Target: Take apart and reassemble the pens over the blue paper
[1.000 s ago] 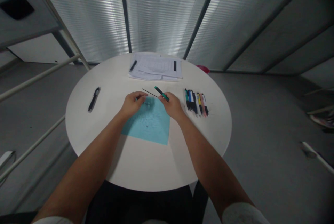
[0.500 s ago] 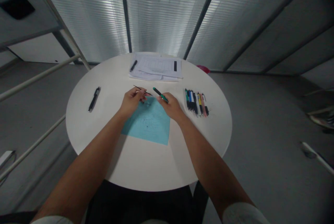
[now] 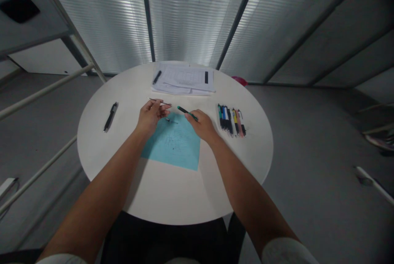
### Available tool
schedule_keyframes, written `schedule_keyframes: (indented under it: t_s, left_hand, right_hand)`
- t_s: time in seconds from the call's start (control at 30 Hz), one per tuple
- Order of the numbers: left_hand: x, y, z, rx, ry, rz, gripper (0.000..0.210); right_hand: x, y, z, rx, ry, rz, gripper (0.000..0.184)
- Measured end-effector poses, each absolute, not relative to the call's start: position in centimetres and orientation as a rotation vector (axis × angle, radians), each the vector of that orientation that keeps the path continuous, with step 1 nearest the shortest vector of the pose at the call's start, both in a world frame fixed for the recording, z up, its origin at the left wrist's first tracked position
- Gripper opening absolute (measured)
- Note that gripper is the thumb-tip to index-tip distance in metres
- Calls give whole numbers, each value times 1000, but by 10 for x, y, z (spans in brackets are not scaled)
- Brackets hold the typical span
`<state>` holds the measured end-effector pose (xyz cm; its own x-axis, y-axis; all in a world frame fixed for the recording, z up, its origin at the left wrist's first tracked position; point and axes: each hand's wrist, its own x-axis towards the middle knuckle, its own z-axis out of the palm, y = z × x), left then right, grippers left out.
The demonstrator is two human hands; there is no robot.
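Over the far left corner of a blue sheet of paper (image 3: 175, 149), my left hand (image 3: 150, 117) pinches a thin dark pen refill (image 3: 165, 103) between thumb and fingers. My right hand (image 3: 201, 124) is closed around a green and black pen barrel (image 3: 184, 111), whose green end points toward my left hand. The refill and the barrel are apart. On the blue paper just below the hands lie small pen parts (image 3: 168, 120), one metallic and one thin like a spring. Scribbled dark marks cover the middle of the sheet.
A row of several pens (image 3: 230, 120) lies on the right of the round white table (image 3: 172, 198). A lone black pen (image 3: 111, 117) lies on the left. White printed papers (image 3: 184, 78) are stacked at the far edge, with a dark pen (image 3: 156, 77) on them.
My left hand has moved left with the refill, away from the pen barrel, uncovering the small parts on the paper. My right hand has tilted the barrel a little flatter.
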<state>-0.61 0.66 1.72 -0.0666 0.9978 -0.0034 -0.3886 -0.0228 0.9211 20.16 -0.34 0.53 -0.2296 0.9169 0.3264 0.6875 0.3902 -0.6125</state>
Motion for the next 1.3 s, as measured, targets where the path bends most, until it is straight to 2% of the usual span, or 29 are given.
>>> schedule_keyframes:
  t_s: [0.73,0.97,1.1,1.3]
  left_hand:
    - [-3,4,13,1177,1059,1337,27]
    - [-7,3,12,1308,1104,1343,21]
    - [-11,5,8,1461,1177,1349,16]
    - [-13,5,0,2003,1351,1151,24]
  right_hand:
    - [200,-4,7,-1380,-2052,415,38]
    - [201,-4,7,-1366,-1967,430,38]
    - [201,-2,6,-1316,-1893,460,42]
    - [201,-3,6,-1337,-1877,466,42]
